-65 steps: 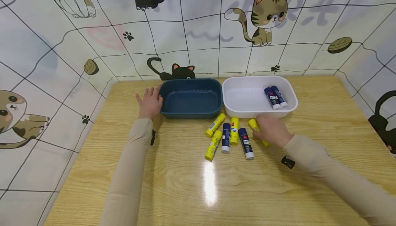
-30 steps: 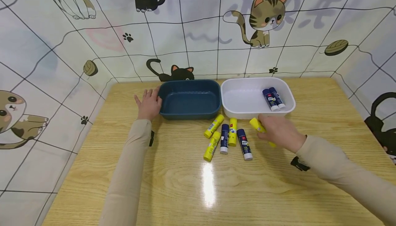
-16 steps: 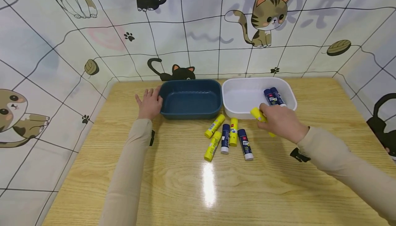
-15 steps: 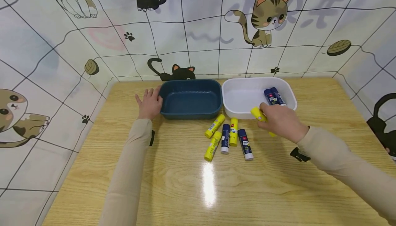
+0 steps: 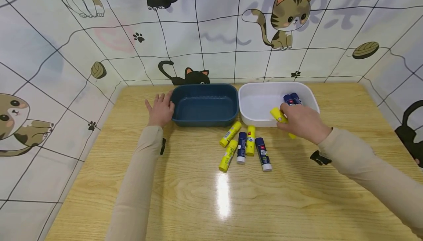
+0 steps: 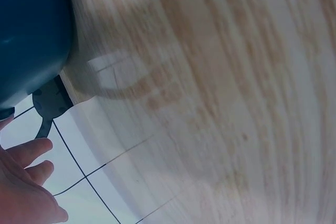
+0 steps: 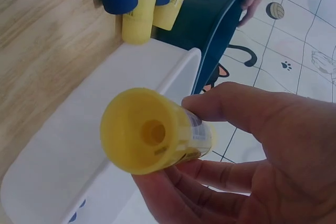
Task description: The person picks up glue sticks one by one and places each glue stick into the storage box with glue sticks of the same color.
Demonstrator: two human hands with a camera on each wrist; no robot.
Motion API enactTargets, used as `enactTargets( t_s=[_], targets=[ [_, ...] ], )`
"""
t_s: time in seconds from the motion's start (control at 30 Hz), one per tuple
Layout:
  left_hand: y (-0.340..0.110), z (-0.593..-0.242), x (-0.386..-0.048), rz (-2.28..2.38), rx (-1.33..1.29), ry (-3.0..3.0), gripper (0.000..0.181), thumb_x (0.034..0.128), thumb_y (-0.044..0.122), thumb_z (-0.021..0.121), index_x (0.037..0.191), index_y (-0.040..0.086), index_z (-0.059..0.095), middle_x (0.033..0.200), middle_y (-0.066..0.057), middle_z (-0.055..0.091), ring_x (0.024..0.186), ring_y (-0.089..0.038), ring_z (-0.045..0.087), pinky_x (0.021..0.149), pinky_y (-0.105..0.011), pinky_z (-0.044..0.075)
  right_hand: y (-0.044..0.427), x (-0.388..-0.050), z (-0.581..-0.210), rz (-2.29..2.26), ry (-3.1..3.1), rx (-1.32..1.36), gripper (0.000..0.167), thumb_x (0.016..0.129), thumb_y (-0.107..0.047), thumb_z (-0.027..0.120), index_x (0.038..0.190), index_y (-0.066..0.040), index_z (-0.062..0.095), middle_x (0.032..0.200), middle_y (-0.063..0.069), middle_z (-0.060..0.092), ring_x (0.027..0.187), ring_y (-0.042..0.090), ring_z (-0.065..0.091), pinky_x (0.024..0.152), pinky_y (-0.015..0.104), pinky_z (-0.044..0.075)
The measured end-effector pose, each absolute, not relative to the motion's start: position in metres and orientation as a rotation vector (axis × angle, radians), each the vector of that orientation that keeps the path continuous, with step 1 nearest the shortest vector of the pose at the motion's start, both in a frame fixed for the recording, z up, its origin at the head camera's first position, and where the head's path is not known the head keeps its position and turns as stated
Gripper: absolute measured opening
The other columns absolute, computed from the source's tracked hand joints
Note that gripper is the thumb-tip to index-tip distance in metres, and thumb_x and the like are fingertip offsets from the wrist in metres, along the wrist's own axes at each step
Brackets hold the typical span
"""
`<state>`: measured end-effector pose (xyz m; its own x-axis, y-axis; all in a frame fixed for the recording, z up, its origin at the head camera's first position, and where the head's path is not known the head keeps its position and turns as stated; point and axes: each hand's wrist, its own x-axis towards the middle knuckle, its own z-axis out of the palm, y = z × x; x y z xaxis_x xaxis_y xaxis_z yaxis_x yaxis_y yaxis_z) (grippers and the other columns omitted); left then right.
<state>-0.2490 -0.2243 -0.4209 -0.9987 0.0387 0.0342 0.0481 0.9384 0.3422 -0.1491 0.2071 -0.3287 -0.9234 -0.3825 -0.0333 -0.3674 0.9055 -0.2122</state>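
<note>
Where the head view takes in both hands, the first entry is the left hand (image 5: 160,112), left of centre: fingers straight and spread, gripping nothing, laid against the outer side of the dark-blue tub (image 5: 205,109), presumably to steady it. Right of centre: the right hand (image 5: 304,123), pinching one yellow glue stick (image 5: 277,113) at the near rim of the white tub (image 5: 257,103), where two blue glue sticks (image 5: 288,99) lie together, partly hidden. Mid-frame, below the tubs: three loose yellow sticks (image 5: 230,134) and two navy sticks (image 5: 263,154), flat on the table (image 5: 185,197). Left wrist view: fingers at lower left, tub wall at upper left. Right wrist view, centre: thumb above, fingers below, closed to the stick's width about its body, seemingly leaving both ends clear; hollow end towards the camera. Whether it is inside the rim cannot be told.
</note>
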Motion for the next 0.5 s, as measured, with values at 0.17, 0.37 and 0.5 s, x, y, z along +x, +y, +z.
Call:
enactTargets(
  t_s=[0.17, 0.37, 0.5],
  targets=[
    [-0.224, -0.419, -0.249, -0.534, -0.077, -3.069, 0.052, 0.102, 0.026, 0.029, 0.154, 0.021, 0.028, 0.153, -0.019, 0.03, 0.144, -0.038, 0.014, 0.105, -0.064, -0.014, 0.208, -0.158, -0.324, -0.326, 2.974, -0.548, 0.027, 0.082, -0.017, 0.07, 0.091, 0.003, 0.053, 0.067, 0.004, 0.053, 0.054, 0.017, 0.048, 0.046, 0.029, 0.036],
    [-0.223, -0.418, -0.248, -0.524, -0.067, -3.08, 0.052, 0.102, 0.025, 0.029, 0.154, 0.02, 0.027, 0.153, -0.02, 0.03, 0.144, -0.038, 0.014, 0.105, -0.065, -0.014, 0.212, -0.173, -0.318, -0.323, 2.96, -0.526, 0.026, 0.083, -0.018, 0.068, 0.089, 0.003, 0.053, 0.068, 0.006, 0.054, 0.056, 0.019, 0.05, 0.048, 0.03, 0.039],
    [-0.224, -0.419, -0.249, -0.523, -0.064, -3.091, 0.053, 0.102, 0.026, 0.028, 0.154, 0.021, 0.025, 0.153, -0.019, 0.029, 0.144, -0.038, 0.012, 0.105, -0.064, -0.014, 0.217, -0.186, -0.315, -0.323, 2.933, -0.486, 0.025, 0.082, -0.018, 0.066, 0.085, 0.001, 0.051, 0.07, 0.008, 0.052, 0.058, 0.02, 0.05, 0.049, 0.03, 0.04]
  ],
)
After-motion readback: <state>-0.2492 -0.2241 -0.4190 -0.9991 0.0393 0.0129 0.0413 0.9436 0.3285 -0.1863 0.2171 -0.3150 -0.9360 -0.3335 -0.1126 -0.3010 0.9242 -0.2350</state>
